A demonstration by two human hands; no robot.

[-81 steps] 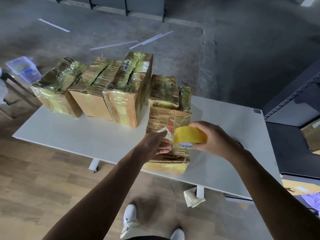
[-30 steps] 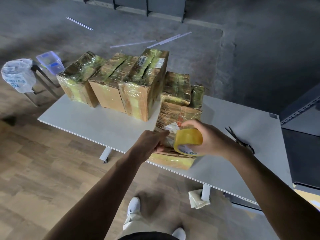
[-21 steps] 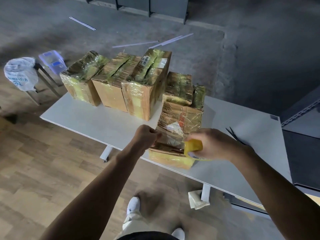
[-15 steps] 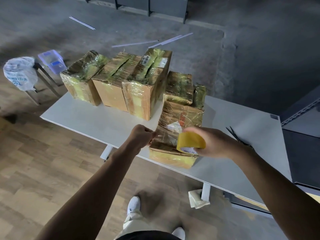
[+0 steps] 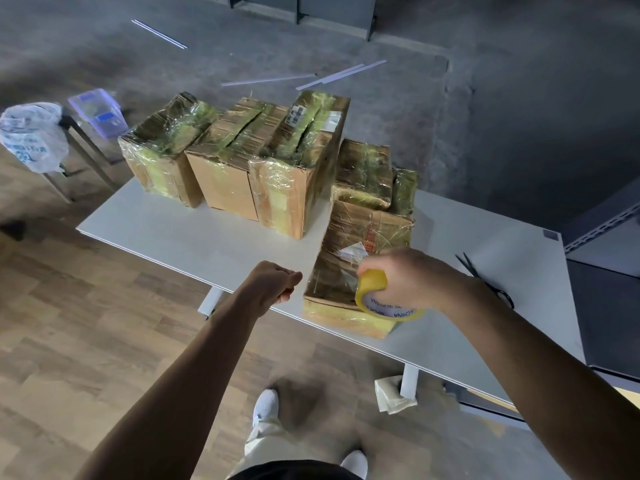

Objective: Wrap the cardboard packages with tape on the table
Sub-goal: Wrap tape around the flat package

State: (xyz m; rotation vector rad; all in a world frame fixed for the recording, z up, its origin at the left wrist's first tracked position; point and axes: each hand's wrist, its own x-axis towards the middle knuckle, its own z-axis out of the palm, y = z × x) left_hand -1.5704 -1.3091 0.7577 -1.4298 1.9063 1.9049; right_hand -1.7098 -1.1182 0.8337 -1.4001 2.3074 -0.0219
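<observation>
Cardboard packages [image 5: 225,178] bound in glossy clear and yellowish film stand on the white rectangular table [image 5: 194,237] that fills the middle of our view. Three tall ones sit side by side toward its 10 o'clock corner, two smaller ones [image 5: 363,168] sit at 12, and the low brown cardboard package nearest us [image 5: 367,223] lies at the near edge, about 6 o'clock on the tabletop. We judge this last one to be the package in hand, with a band going over its top, while the others look already wrapped. Our right hand [image 5: 412,275] is over its near right corner, fingers curled round the yellow roll of tape [image 5: 372,284], whose white printed core faces us. Our left hand [image 5: 273,282] is at 9 o'clock of that package, just off its side and not touching it, closed into a fist with nothing visible in it. Next, we reckon, the roll must be drawn across the top and down a side with the strip kept taut, then pressed flat. Black scissors [image 5: 471,268] lie at 3 o'clock of the right hand, ready for the cut. Clear tape barely shows here, so we cannot tell whether a strip runs from the roll to the fist. The roll and right hand hide the package's near right corner.
</observation>
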